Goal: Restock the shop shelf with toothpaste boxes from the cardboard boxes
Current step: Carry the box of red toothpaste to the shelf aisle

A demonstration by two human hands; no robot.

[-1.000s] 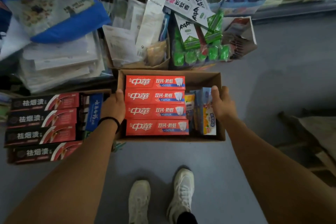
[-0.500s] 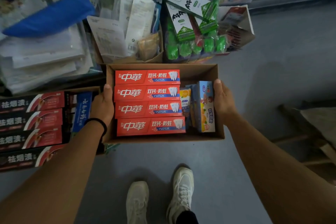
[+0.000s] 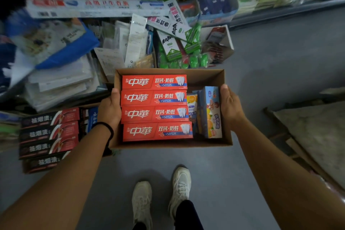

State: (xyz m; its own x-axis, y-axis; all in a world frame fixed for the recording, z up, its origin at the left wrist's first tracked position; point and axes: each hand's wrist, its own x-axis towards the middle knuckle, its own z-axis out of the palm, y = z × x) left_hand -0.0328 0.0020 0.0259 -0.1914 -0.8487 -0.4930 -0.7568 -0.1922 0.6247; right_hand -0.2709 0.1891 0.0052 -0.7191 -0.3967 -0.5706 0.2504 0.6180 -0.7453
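Note:
I hold an open cardboard box [image 3: 205, 75] above the grey floor. My left hand [image 3: 110, 110] grips its left wall, thumb over the rim. My right hand [image 3: 230, 108] grips the right wall the same way. Inside lie several red toothpaste boxes [image 3: 155, 106] stacked flat, filling the left part. Upright beside them on the right stand a few blue and orange children's toothpaste boxes [image 3: 211, 112]. The box's far right corner holds nothing.
A second carton of dark toothpaste boxes [image 3: 49, 134] sits on the floor at left. Behind lie heaps of packets, papers [image 3: 61, 80] and green packs [image 3: 183, 52]. A low shelf edge [image 3: 289, 8] runs top right. My shoes [image 3: 162, 196] stand below; a pallet [image 3: 308, 136] is right.
The box in my hands has risen slightly and the view has tilted up, showing more of the goods and shelf behind. Both grips are unchanged.

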